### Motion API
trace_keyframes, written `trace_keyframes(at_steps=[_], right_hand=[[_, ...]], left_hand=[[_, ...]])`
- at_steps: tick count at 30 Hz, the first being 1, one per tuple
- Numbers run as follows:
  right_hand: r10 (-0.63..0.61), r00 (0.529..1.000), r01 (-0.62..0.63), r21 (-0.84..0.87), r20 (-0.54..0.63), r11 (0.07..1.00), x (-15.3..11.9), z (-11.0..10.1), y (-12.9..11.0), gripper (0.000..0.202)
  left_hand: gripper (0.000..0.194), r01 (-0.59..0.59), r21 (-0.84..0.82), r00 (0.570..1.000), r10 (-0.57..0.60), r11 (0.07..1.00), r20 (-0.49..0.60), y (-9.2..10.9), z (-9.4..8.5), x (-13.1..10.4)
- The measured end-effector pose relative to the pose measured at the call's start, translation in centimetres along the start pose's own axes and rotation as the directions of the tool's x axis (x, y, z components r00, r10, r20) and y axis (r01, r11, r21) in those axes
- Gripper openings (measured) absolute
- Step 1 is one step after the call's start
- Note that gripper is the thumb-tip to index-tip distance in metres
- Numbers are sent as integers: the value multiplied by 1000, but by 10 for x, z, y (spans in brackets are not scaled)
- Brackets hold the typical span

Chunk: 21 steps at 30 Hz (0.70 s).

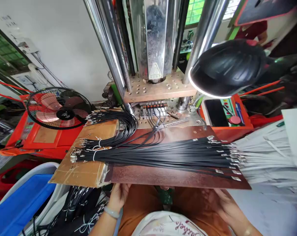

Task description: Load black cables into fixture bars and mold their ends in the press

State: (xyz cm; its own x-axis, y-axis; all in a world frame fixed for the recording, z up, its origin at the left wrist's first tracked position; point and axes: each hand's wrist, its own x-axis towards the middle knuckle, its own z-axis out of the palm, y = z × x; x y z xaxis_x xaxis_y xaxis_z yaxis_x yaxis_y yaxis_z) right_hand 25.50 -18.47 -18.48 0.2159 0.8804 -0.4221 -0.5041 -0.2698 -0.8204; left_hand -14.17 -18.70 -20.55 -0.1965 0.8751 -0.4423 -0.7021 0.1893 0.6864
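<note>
From where I stand, the black cable bundle [163, 154] lies flat across the brown tabletop [182, 178], bound near its left end by a white tie [95, 155], presumably so the strands stay together while their tipped ends fan out at the right. Its bound end rests on the cardboard [74, 172], which perhaps spares the connectors from scuffs. A second, looped bundle [128, 126] curls behind it. The left hand [118, 198] and the right hand [221, 206] are both by the near edge, below the bundle; fingertips are hidden there, so I can't tell whether either grip is closed or on anything. Farther back, several cables run into a metal fixture [154, 109] beneath the press plate [160, 90], probably seated to keep them in line. The steel columns [109, 49] hem that spot in, and the black lamp [227, 68] hangs over its right side, likely for light but crowding reach from there. A fan [62, 109] stands off left, and an orange tray [222, 131] holds a phone [213, 112] and pens.
</note>
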Motion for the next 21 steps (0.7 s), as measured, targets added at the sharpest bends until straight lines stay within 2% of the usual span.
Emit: trace_keyframes(at_steps=[2,4,8,12,21], right_hand=[[23,1000,-23,87,12,996,5,2,15,42],[33,999,-35,130,19,991,11,-1,19,42],[51,997,-57,104,59,993,13,-7,16,41],[85,995,-92,161,47,983,13,-11,19,40],[94,992,-109,190,87,976,15,-12,21,36]], left_hand=[[30,-89,-26,993,86,996,-85,-8,8,9],[24,-118,-4,989,118,993,-88,-10,11,11],[28,-113,35,993,114,993,-24,-7,7,9],[36,-101,2,994,101,995,-36,-9,3,10],[34,-92,-84,995,90,992,-34,-9,7,10]])
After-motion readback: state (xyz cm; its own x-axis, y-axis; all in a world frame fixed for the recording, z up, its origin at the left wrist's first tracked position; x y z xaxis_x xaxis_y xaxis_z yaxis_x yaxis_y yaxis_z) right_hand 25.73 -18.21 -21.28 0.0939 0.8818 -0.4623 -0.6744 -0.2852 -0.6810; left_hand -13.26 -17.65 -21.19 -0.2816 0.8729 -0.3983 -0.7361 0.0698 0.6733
